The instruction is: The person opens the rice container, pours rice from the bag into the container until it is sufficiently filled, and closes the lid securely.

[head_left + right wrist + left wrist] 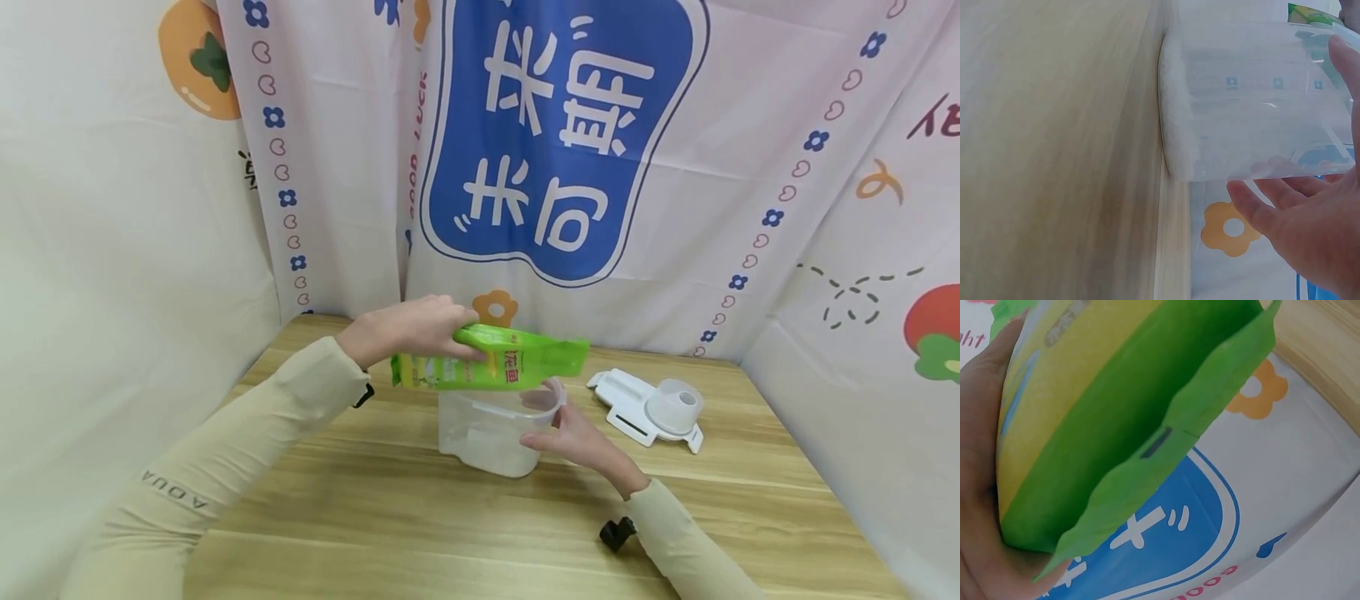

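My left hand grips a green and yellow plastic bag, held on its side over the container's mouth. In the left wrist view, the bag's green sealed edge slants across, with the palm along its side. Below the bag, a clear plastic container stands upright on the table. My right hand holds the container near its rim, thumb on one side and fingers on the other. A whitish layer covers the container's bottom in the right wrist view. The bag partly hides the container's opening.
To the right of the container lies a white lid with a translucent cup on it. A printed curtain hangs along the wooden table's back edge. White cloth walls flank both sides.
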A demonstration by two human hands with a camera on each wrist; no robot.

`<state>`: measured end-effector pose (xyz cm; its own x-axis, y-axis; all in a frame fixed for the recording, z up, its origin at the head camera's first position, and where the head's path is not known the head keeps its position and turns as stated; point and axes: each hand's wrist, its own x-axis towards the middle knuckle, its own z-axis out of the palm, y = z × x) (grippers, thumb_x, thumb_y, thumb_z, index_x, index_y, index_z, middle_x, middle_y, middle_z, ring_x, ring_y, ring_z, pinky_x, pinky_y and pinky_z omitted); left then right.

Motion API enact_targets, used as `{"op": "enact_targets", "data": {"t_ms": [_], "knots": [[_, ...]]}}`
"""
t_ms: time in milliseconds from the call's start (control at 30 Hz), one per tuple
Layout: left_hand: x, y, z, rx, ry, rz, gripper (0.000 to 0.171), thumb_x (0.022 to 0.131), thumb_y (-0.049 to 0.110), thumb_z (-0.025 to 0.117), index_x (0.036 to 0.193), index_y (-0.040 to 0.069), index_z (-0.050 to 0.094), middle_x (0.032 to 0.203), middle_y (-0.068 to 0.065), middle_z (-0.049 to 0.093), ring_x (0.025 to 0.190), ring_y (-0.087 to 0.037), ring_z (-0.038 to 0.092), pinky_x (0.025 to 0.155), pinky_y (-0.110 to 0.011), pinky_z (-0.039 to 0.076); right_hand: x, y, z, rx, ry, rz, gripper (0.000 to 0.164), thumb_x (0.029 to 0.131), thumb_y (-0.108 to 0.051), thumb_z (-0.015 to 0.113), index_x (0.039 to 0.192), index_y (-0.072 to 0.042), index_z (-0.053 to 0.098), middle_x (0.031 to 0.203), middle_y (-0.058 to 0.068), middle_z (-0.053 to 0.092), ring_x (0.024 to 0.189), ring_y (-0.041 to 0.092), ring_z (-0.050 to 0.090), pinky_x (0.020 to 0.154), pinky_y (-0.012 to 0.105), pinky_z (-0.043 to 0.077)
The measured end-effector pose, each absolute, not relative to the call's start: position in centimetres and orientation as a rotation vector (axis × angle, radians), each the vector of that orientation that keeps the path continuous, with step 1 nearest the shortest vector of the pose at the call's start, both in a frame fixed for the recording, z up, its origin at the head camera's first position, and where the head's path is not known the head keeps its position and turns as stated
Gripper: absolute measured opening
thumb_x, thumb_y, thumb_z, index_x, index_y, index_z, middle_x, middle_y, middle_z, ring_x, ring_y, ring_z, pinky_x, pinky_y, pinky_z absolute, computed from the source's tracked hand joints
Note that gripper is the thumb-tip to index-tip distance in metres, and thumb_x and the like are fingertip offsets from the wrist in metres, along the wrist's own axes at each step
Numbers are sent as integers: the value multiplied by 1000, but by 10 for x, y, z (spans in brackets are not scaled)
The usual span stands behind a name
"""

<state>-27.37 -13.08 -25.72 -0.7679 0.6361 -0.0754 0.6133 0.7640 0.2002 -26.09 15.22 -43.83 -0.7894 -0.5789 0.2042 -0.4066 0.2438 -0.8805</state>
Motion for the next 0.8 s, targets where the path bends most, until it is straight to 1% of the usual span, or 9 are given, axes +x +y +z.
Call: {"op": "enact_targets", "data": {"t_ms": [100, 300, 467, 633, 800], "knots": [[-274, -131, -260, 1006, 2805, 260, 37, 89, 52, 66, 101, 18, 62, 82, 3, 65, 65, -10, 63, 60, -21, 53, -260, 152, -439, -920, 2352, -1573, 82, 82, -20, 79, 145, -17, 26, 142, 18, 51, 132, 35, 49, 107, 53, 44], [-276, -132, -261, 1007, 2812, 277, 38, 89, 55, 65, 99, 20, 61, 80, 4, 66, 64, -9, 64, 59, -21, 54, -261, 152, -439, -932, 2371, -1577, 83, 81, -20, 80, 145, -19, 26, 140, 16, 52, 131, 35, 51, 106, 54, 45], [-276, -129, -258, 1025, 2795, 238, 38, 88, 55, 65, 99, 19, 62, 80, 4, 66, 64, -9, 64, 59, -21, 54, -260, 152, -438, -920, 2390, -1553, 82, 82, -21, 79, 144, -15, 27, 140, 17, 52, 130, 35, 52, 107, 52, 44], [-275, -126, -255, 1020, 2774, 202, 38, 88, 52, 67, 102, 17, 65, 82, 4, 67, 66, -9, 64, 62, -21, 54, -259, 152, -438, -911, 2389, -1544, 78, 83, -21, 78, 143, -9, 28, 140, 20, 51, 131, 37, 50, 108, 54, 42], [-274, -125, -250, 977, 2766, 168, 41, 87, 51, 68, 106, 15, 66, 85, 2, 68, 68, -10, 65, 63, -21, 55, -259, 154, -437, -885, 2376, -1546, 80, 83, -21, 78, 143, -7, 28, 140, 20, 51, 130, 36, 50, 110, 54, 41]]}}
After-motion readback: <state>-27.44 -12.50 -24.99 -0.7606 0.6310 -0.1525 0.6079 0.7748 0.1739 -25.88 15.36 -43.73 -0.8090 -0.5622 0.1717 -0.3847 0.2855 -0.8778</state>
